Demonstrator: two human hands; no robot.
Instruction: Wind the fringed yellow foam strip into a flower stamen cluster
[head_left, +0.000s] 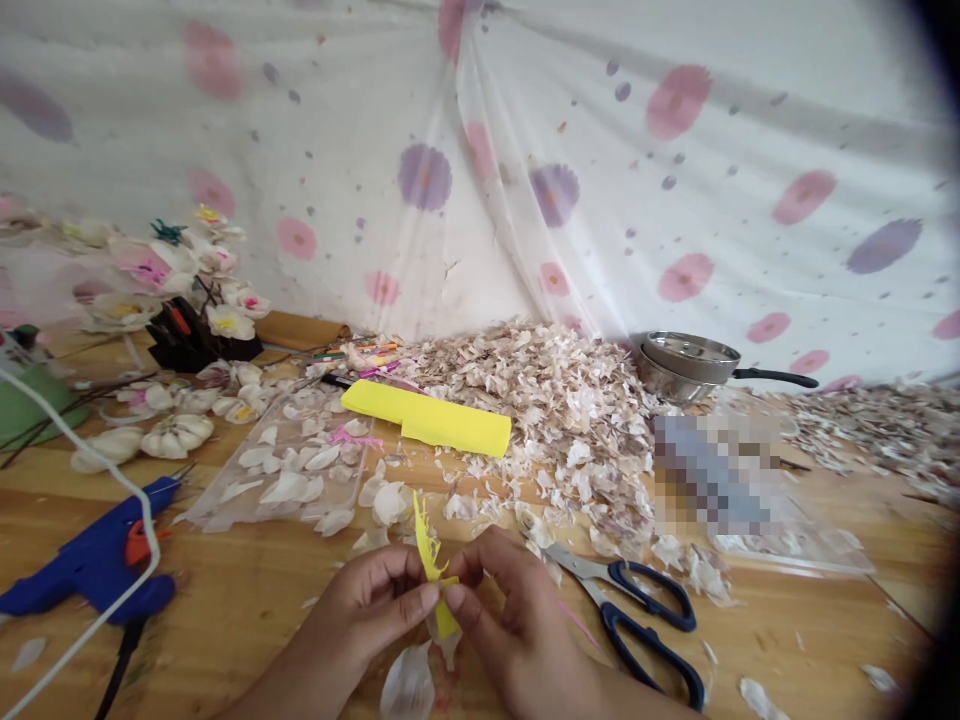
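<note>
At nine o'clock from the person's hands lies a blue glue gun [97,550]; I can't tell whether it is hot, so I'd keep the left sleeve side well clear of it. Around ten o'clock stand flowers [150,265], with loose petals [292,487] nearer, on a clear sheet. The left hand [382,600] pinches a yellow strip [426,545] between thumb and forefinger. That strip sits between both hands, its fringed end up towards twelve; farther out that way lies a folded yellow sheet [457,425]. To my mind, light pressure low on the strip, thumbs off the fringe, would save the thin cuts from creasing or tearing. The right hand [517,600] grips it too, thumb and fingertips close to the left's; small, even turns should suit. At three o'clock, scissors [637,600] rest within reach, loops outward.
</note>
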